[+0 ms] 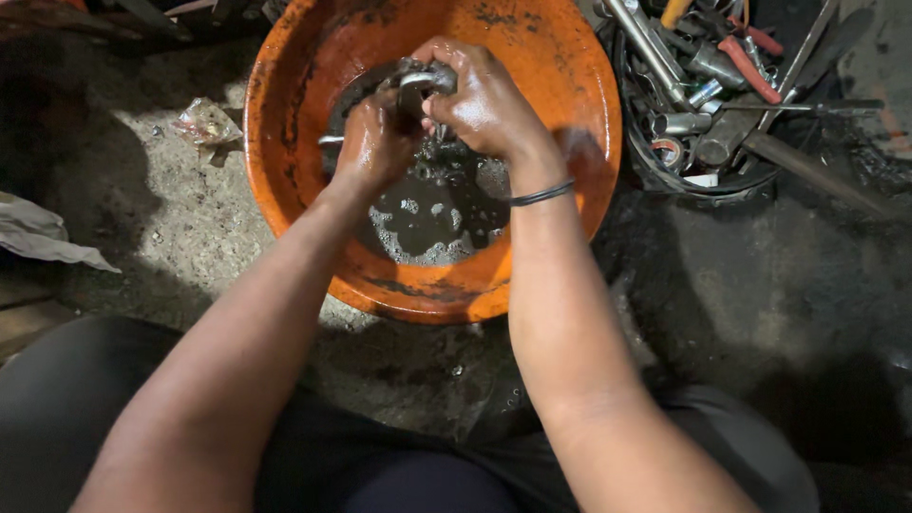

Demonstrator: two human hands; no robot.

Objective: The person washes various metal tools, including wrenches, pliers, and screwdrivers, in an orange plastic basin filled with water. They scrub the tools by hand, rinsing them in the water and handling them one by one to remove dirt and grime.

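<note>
An orange plastic basin sits on the ground in front of me, with dark, foamy liquid at its bottom. Over the liquid, both my hands hold a small grey metal part. My left hand grips it from the left and below. My right hand closes over it from the right and above, wet and shiny. A black band circles my right wrist. Most of the metal part is hidden by my fingers.
A dark container full of metal tools, with red-handled ones among them, stands at the upper right. A crumpled wrapper lies left of the basin, and pale cloth at the far left. The ground is dirty concrete. My knees fill the lower frame.
</note>
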